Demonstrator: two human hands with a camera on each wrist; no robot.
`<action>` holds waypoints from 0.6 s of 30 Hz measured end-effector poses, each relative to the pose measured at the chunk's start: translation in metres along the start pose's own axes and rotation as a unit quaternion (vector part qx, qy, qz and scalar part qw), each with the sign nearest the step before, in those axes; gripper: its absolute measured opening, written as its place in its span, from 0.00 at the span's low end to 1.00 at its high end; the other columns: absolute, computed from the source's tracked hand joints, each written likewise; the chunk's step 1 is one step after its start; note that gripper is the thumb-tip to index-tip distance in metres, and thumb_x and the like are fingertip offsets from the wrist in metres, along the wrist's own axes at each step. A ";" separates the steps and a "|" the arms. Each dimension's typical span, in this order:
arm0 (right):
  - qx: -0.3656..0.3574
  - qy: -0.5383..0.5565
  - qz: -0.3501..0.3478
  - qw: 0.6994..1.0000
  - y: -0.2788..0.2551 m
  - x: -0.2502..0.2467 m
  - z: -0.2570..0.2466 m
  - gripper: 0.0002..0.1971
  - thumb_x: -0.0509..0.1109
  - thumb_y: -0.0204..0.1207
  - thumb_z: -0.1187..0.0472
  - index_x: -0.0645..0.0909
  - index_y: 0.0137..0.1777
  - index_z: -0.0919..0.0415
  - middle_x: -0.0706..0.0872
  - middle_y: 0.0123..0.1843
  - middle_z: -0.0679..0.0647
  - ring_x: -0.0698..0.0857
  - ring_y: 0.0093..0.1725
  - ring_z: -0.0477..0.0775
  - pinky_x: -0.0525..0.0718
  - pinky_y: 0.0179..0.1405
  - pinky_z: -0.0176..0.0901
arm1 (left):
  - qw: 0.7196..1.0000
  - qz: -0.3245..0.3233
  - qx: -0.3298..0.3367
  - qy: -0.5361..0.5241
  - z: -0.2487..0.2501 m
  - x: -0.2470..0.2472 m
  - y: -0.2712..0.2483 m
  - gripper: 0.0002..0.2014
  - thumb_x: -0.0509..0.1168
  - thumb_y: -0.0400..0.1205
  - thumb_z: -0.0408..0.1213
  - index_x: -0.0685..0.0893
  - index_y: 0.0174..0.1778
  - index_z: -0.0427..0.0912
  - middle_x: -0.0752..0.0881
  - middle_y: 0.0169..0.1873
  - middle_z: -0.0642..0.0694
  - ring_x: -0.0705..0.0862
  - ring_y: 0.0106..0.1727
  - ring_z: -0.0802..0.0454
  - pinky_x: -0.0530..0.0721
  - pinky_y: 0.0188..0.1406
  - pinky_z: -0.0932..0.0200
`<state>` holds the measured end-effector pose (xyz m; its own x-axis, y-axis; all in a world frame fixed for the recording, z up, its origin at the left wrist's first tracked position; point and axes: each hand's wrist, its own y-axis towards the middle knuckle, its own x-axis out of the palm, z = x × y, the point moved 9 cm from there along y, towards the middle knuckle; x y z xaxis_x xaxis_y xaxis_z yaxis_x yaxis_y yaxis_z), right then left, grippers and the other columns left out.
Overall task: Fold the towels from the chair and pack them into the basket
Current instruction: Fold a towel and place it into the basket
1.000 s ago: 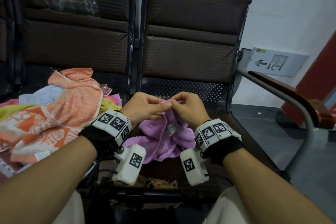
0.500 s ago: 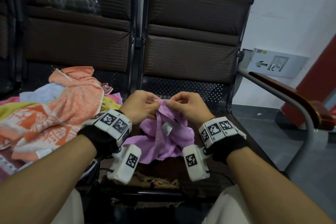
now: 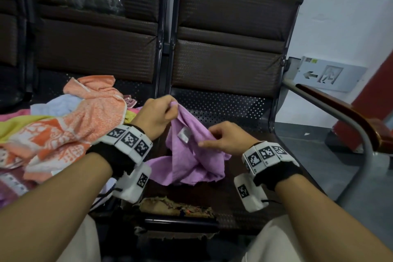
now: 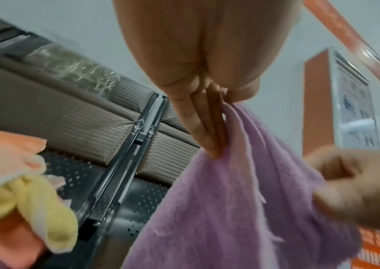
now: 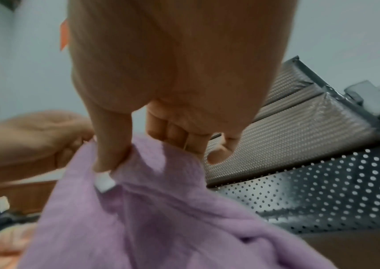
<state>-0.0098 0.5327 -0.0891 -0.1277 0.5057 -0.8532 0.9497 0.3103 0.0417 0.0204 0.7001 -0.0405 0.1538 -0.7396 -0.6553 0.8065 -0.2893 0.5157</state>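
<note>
Black wristbands [image 3: 114, 155] carry white marker-printed blocks [image 3: 129, 139] and white wrist cameras [image 3: 251, 192].

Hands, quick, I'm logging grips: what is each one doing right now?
Left hand: pinching the purple towel at its top edge.
Right hand: pinching the same towel lower down.

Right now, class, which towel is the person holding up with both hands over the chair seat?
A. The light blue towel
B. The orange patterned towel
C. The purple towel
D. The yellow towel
C: the left hand pinches the top corner of the purple towel and the right hand grips its edge lower down, while the other towels lie in a pile on the next seat.
</note>
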 end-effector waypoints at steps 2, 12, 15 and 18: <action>0.012 -0.069 -0.015 0.997 -0.003 0.000 0.007 0.17 0.73 0.70 0.39 0.85 0.35 0.53 0.79 0.25 0.46 0.75 0.26 0.43 0.70 0.28 0.36 | 0.998 0.050 -0.030 -0.022 -0.010 -0.015 0.003 0.08 0.57 0.84 0.34 0.78 0.40 0.43 0.80 0.32 0.49 0.77 0.36 0.49 0.65 0.35 0.62; 0.171 -0.250 -0.109 0.947 -0.021 0.003 0.071 0.09 0.68 0.75 0.48 0.80 0.45 0.53 0.83 0.47 0.54 0.81 0.48 0.56 0.80 0.50 0.47 | 0.890 0.191 -0.262 -0.320 -0.072 -0.043 -0.009 0.14 0.51 0.82 0.33 0.75 0.30 0.41 0.75 0.30 0.43 0.73 0.33 0.51 0.71 0.33 0.55; 0.159 -0.224 -0.100 0.956 -0.022 0.004 0.068 0.07 0.70 0.73 0.53 0.80 0.35 0.49 0.84 0.39 0.50 0.82 0.40 0.50 0.78 0.39 0.40 | 0.886 0.157 -0.283 -0.332 -0.074 -0.032 -0.011 0.16 0.50 0.82 0.36 0.71 0.27 0.43 0.72 0.25 0.47 0.72 0.33 0.49 0.70 0.35 0.54; 0.142 -0.159 -0.037 0.976 -0.020 -0.007 0.059 0.11 0.75 0.69 0.55 0.80 0.27 0.47 0.84 0.29 0.45 0.81 0.32 0.41 0.72 0.27 0.29 | 0.907 0.130 -0.291 -0.274 -0.081 -0.030 -0.009 0.16 0.50 0.82 0.37 0.72 0.28 0.42 0.73 0.27 0.45 0.73 0.40 0.47 0.68 0.42 0.51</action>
<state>-0.0109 0.4759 -0.1145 -0.1471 0.2017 -0.9683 0.9880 0.0771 -0.1340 0.0550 0.7743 -0.0702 0.2047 -0.9740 -0.0976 0.9729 0.1914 0.1298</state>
